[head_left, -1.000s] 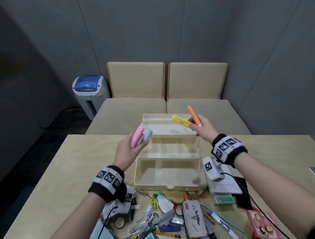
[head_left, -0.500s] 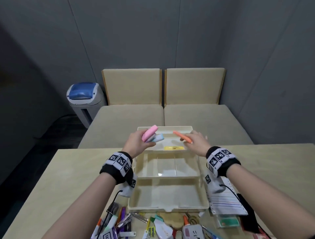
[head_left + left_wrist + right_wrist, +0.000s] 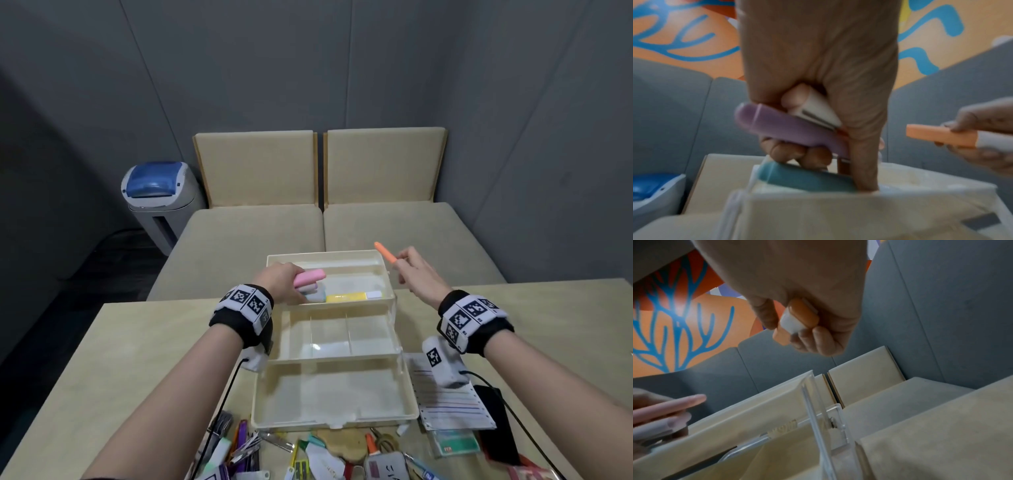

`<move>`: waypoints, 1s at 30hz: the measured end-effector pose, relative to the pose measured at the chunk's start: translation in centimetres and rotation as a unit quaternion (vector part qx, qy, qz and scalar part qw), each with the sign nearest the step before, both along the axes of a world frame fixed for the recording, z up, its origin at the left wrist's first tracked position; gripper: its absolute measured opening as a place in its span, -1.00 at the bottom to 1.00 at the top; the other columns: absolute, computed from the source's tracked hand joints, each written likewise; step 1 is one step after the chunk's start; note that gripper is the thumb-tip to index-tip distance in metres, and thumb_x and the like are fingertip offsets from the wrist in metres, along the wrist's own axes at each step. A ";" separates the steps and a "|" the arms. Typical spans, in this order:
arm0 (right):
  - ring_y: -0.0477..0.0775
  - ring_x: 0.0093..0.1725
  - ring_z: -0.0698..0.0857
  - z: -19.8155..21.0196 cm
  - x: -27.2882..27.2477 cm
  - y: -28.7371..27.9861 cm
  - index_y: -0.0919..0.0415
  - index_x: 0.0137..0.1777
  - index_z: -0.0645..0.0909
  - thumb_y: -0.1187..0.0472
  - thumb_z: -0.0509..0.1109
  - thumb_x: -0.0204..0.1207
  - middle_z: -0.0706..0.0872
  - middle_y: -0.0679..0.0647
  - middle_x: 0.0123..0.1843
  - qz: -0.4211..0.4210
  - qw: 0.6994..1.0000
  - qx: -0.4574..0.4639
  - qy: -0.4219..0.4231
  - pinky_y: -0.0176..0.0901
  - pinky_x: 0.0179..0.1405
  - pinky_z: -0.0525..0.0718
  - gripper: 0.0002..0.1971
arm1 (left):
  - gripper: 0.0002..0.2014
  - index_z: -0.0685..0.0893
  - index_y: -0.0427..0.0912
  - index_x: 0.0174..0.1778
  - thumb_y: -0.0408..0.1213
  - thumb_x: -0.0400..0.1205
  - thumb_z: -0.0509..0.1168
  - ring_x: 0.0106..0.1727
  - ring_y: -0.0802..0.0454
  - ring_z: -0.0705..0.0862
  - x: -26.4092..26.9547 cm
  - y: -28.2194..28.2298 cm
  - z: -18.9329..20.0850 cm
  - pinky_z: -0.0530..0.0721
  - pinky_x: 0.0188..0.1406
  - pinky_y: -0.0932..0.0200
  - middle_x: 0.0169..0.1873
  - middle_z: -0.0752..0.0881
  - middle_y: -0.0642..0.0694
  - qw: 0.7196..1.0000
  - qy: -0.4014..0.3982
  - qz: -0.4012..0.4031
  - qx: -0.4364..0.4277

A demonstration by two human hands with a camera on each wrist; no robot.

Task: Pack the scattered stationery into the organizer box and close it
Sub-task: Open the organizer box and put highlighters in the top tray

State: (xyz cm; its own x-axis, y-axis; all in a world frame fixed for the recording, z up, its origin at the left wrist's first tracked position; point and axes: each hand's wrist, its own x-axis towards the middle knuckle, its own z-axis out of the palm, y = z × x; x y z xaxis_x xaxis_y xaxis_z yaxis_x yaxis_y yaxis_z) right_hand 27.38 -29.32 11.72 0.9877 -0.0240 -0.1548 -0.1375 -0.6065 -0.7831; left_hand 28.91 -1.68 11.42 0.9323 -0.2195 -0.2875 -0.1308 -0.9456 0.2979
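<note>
The cream organizer box (image 3: 335, 397) stands open in stepped tiers on the table. A yellow highlighter (image 3: 346, 296) lies in its far top tray (image 3: 342, 270). My left hand (image 3: 294, 287) reaches into that tray's left end, gripping a pink highlighter (image 3: 310, 277) with a blue one (image 3: 315, 297) under it. In the left wrist view the blue highlighter (image 3: 805, 178) touches the tray and a white-capped pen (image 3: 813, 107) sits in the palm. My right hand (image 3: 400, 263) hovers over the tray's right corner, pinching an orange highlighter (image 3: 385, 253), also seen as the orange highlighter (image 3: 797, 321).
Several loose pens, clips and a tin (image 3: 387, 467) lie scattered along the table's near edge. A lined paper pad (image 3: 445, 404) and a black item (image 3: 496, 425) lie right of the box. A beige sofa (image 3: 308, 240) and a bin (image 3: 157, 192) stand beyond the table.
My left hand has gone down into the top tray with its highlighters. The yellow highlighter left my right hand and lies in the tray; the right hand drew back right with the orange one.
</note>
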 end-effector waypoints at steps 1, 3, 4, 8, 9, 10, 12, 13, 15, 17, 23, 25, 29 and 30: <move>-0.04 -0.28 0.48 0.0 0.2 0.0 0.14 0.15 0.45 0.03 0.18 0.65 0.57 0.01 -0.15 0.013 1.000 0.004 -0.004 -0.15 -0.31 0.38 -0.79 | -0.62 0.67 -0.02 0.18 -0.08 0.45 0.47 -0.07 -0.03 0.70 0.0 0.0 0.1 0.68 -0.02 0.10 -0.07 0.75 -0.04 1.000 0.011 0.000 -0.008; -0.10 -0.26 0.48 -0.2 0.6 -0.1 0.13 0.19 0.51 0.14 0.26 0.64 0.59 0.00 0.00 0.040 0.999 0.021 -0.018 -0.20 -0.32 0.39 -0.81 | -0.74 0.67 -0.06 0.03 -0.05 0.49 0.46 -0.22 0.03 0.64 -0.2 0.0 0.4 0.59 -0.22 0.18 -0.22 0.70 -0.01 0.999 0.033 -0.006 -0.029; -0.09 -0.25 0.48 -0.3 0.7 -0.1 0.13 0.22 0.53 0.18 0.27 0.63 0.59 0.02 0.08 0.049 0.998 0.025 -0.023 -0.23 -0.35 0.40 -0.81 | -0.79 0.63 -0.04 -0.10 -0.03 0.50 0.45 -0.30 0.08 0.59 -0.4 0.0 0.5 0.50 -0.33 0.22 -0.32 0.64 0.03 0.998 0.041 -0.008 -0.037; -0.02 -0.25 0.54 -0.3 0.9 -0.1 0.18 0.34 0.57 0.30 0.28 0.62 0.58 0.14 0.19 0.057 0.998 0.039 -0.015 -0.37 -0.50 0.51 -0.69 | -0.76 0.68 -0.15 0.07 -0.19 0.51 0.42 -0.23 0.00 0.59 -0.8 0.2 0.5 0.43 -0.33 0.22 -0.22 0.66 -0.04 0.998 0.033 -0.002 -0.048; -0.04 -0.26 0.54 -0.3 0.9 -0.1 0.20 0.35 0.58 0.34 0.30 0.60 0.59 0.15 0.18 0.053 0.997 0.049 -0.012 -0.39 -0.48 0.52 -0.67 | -0.73 0.69 -0.16 0.09 -0.25 0.48 0.42 -0.20 -0.03 0.61 -0.9 0.3 0.4 0.44 -0.31 0.21 -0.20 0.68 -0.07 0.998 0.026 0.002 -0.056; -0.05 -0.25 0.55 -0.2 0.9 0.0 0.20 0.33 0.59 0.35 0.33 0.58 0.59 0.15 0.16 0.048 0.997 0.061 -0.008 -0.37 -0.45 0.52 -0.67 | -0.76 0.69 -0.15 0.05 -0.30 0.46 0.42 -0.19 -0.05 0.62 -1.0 0.3 0.5 0.45 -0.33 0.22 -0.21 0.68 -0.07 0.997 0.018 0.009 -0.071; -0.03 -0.23 0.59 -0.1 1.0 0.0 0.18 0.27 0.61 0.36 0.39 0.53 0.61 0.12 0.12 0.046 0.996 0.080 0.000 -0.28 -0.39 0.53 -0.69 | -0.83 0.67 -0.11 -0.06 -0.33 0.46 0.43 -0.22 -0.04 0.62 -1.3 0.6 0.7 0.42 -0.41 0.30 -0.27 0.66 -0.04 0.992 -0.006 0.034 -0.125; -0.03 -0.22 0.60 0.0 1.0 0.1 0.17 0.24 0.61 0.37 0.40 0.52 0.62 0.10 0.10 0.047 0.995 0.084 0.004 -0.26 -0.37 0.54 -0.70 | -0.83 0.66 -0.09 -0.02 -0.31 0.50 0.43 -0.24 0.00 0.61 -1.4 0.8 0.8 0.40 -0.42 0.35 -0.26 0.65 -0.03 0.985 -0.023 0.053 -0.160; -0.05 -0.25 0.58 0.1 1.2 0.3 0.17 0.20 0.64 0.38 0.39 0.52 0.62 0.03 0.02 0.053 0.995 0.083 0.012 -0.26 -0.34 0.55 -0.73 | -0.79 0.62 -0.13 0.09 -0.23 0.58 0.40 -0.34 0.09 0.58 -1.8 1.6 0.9 0.41 -0.49 0.36 -0.29 0.62 -0.02 0.968 -0.055 0.102 -0.223; -0.05 -0.33 0.54 0.4 1.4 0.8 0.16 0.18 0.65 0.40 0.35 0.53 0.61 0.02 -0.14 0.059 0.995 0.072 0.021 -0.26 -0.32 0.56 -0.74 | -0.81 0.57 -0.17 0.06 -0.18 0.61 0.36 -0.44 0.07 0.54 -2.4 2.7 0.8 0.43 -0.60 0.29 -0.37 0.58 -0.04 0.948 -0.066 0.154 -0.271; -0.01 -0.22 0.61 0.3 1.9 1.9 0.24 0.20 0.66 0.39 0.37 0.53 0.64 0.18 -0.11 0.058 0.992 0.105 0.026 -0.23 -0.32 0.59 -0.74 | -0.87 0.64 -0.12 -0.04 -0.25 0.54 0.40 -0.24 -0.01 0.63 -3.2 3.0 0.2 0.44 -0.40 0.29 -0.27 0.67 -0.04 0.976 -0.083 0.087 -0.181; 0.01 -0.24 0.55 0.2 1.8 1.8 0.16 0.15 0.68 0.37 0.39 0.51 0.59 0.09 -0.20 0.073 0.993 0.087 0.028 -0.19 -0.29 0.58 -0.76 | -0.90 0.60 -0.09 -0.12 -0.26 0.52 0.39 -0.20 -0.02 0.64 -2.7 2.0 0.1 0.42 -0.38 0.27 -0.24 0.68 -0.04 0.986 -0.067 0.049 -0.147; 0.03 -0.27 0.50 -0.2 1.7 1.6 0.13 0.09 0.68 0.43 0.34 0.52 0.54 0.08 -0.17 0.089 0.993 0.069 0.029 -0.17 -0.25 0.62 -0.75 | -0.84 0.63 -0.16 -0.04 -0.25 0.50 0.40 -0.13 -0.07 0.59 -1.1 0.5 0.5 0.43 -0.20 0.22 -0.16 0.66 -0.11 0.999 -0.004 -0.013 -0.044; 0.04 -0.28 0.50 -0.2 1.7 1.6 0.13 0.08 0.69 0.44 0.33 0.52 0.49 0.13 -0.18 0.089 0.993 0.066 0.029 -0.18 -0.24 0.64 -0.75 | -0.77 0.66 -0.20 0.05 -0.26 0.50 0.42 -0.13 -0.07 0.59 -0.8 0.4 0.7 0.46 -0.17 0.21 -0.10 0.70 -0.15 0.999 0.021 -0.015 -0.037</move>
